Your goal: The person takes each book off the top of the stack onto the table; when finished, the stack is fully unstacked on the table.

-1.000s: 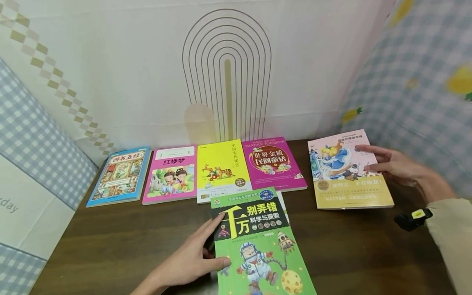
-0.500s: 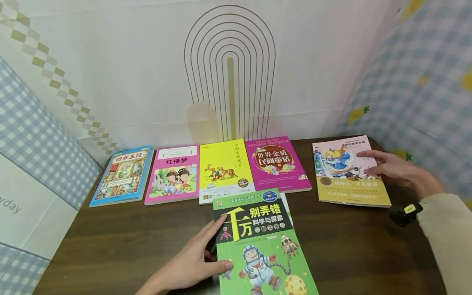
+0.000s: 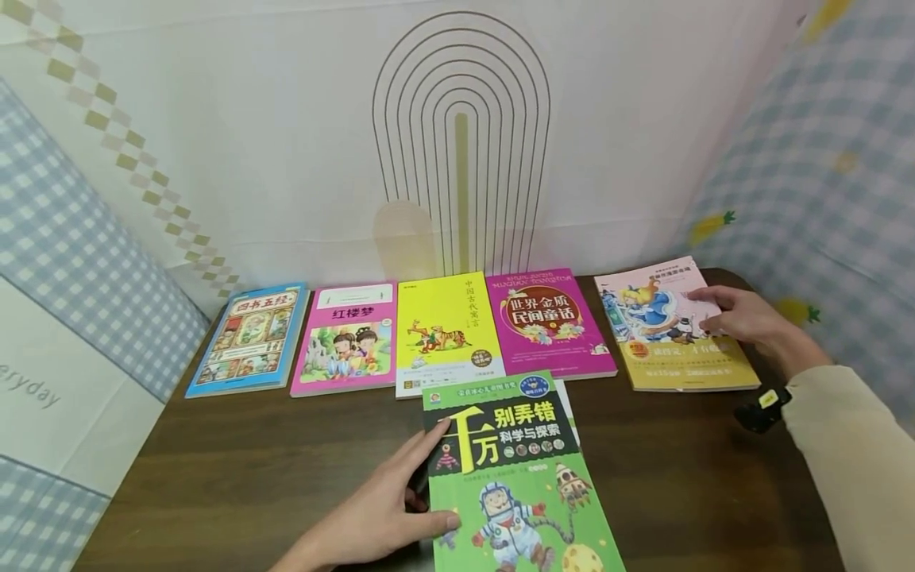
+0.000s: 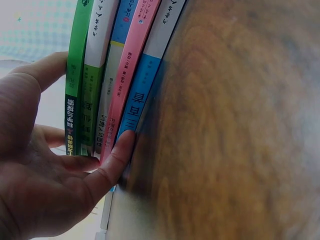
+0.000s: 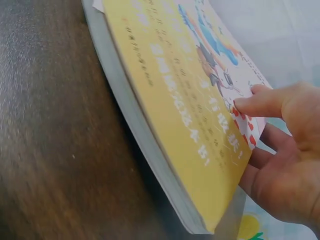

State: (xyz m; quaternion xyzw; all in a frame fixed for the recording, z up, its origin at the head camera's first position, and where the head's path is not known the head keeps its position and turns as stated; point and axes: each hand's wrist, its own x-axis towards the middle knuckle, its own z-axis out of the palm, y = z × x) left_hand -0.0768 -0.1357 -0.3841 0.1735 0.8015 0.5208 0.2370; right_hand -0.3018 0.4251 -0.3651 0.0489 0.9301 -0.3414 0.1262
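Head view softly, evenly lit; left wrist view dimmer, its tabletop (image 4: 235, 125) blurred

Dk wood tbl (image 3: 272, 469), wht backdrop (image 3: 286, 143) w/ arch motif (image 3: 461, 175), blue-wht check cloth (image 3: 822, 183) R

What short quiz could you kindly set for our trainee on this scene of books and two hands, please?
1. Which book does the right hand hold?
A) the yellow book
B) the book with the girl in blue
C) the magenta book

2. True or false: the green book lies at the bottom of the stack by the left hand.

3. Fill in: at the far left of the table in the head view lies a ____ book.

Key: 1. B. 2. False; it lies on top. 3. Blue.
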